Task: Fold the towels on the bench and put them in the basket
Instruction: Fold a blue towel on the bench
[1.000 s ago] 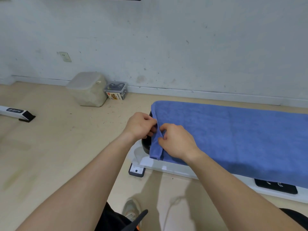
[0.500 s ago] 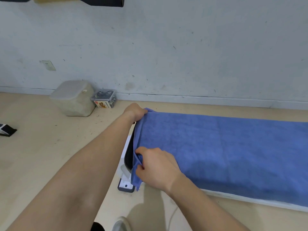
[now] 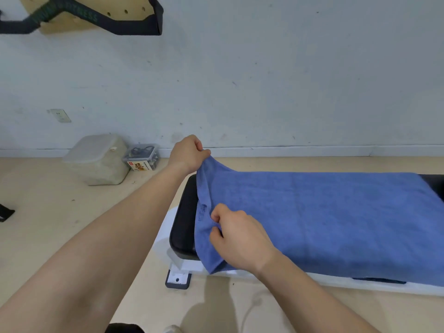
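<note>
Fingers (image 3: pixel 202 153) of the left hand (image 3: pixel 188 153) are curled tight, pinching the far left corner of the blue towel (image 3: pixel 324 219) and holding it raised above the bench. The right hand (image 3: pixel 240 239) grasps the towel's near left edge, thumb and curled fingers gathering a small fold of cloth. Between the two hands the short edge hangs taut and slanted. The remainder of the towel lies spread flat along the bench's black pad (image 3: pixel 183 227), its near side draping over the white frame (image 3: pixel 360 283); pad shows at the left end and the far right corner. On the wood floor (image 3: pixel 48 212) by the wall stand a lidded frosted plastic container (image 3: pixel 96 159) and, just beside it, a small clear box (image 3: pixel 143 157). A wall socket (image 3: pixel 61 115) sits above them. A black strap (image 3: pixel 96 18) hangs on a wooden pegboard, upper left.
</note>
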A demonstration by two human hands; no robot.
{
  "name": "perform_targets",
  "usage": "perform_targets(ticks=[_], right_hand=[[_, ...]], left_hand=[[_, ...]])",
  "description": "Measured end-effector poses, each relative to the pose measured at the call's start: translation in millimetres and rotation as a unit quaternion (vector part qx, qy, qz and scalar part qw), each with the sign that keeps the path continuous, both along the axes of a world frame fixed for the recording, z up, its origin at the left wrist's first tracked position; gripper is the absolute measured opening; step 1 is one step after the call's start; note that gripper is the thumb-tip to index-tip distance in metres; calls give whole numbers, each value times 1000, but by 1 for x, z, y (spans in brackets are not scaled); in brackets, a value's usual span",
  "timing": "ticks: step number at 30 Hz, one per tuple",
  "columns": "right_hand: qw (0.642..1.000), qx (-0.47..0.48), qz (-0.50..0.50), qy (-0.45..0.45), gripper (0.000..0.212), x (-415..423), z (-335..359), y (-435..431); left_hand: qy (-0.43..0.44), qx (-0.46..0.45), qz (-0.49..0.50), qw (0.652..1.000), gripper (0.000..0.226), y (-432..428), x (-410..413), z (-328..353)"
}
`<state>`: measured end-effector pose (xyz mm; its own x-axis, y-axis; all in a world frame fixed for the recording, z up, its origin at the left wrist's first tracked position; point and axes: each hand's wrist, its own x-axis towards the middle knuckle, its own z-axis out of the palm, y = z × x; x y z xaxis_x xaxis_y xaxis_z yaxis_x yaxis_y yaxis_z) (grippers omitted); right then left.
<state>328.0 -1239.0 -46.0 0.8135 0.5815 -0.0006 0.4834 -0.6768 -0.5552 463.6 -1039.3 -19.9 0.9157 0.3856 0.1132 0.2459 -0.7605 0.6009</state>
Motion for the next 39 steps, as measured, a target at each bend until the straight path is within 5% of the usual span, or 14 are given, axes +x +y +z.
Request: perform_targets(ticks=[7,14,25,30,34,39], right_hand=[[991,78,-102,-27,6,5,11,-74],[972,78,-211,-66,17,-2,25,-182],[877,97,-465,-69,21,-1,42,-309],[846,11,-525,-99,19,-1,29,-344],[847,-124,-514,-55,12,1,15,-360],[855,-182,-485,-9,11,2,4,-368]], left_hand=[[-18,19,-49,998,4,-66,7,32],[-19,40,-95,994,33,-152,21,49],[-137,30,-181,973,7,-306,63,74],[-122,68,-256,956,6,-370,84,60],[-73,93,-312,943,6,-409,100,20],[-15,70,-346,936,6,-444,116,-26]])
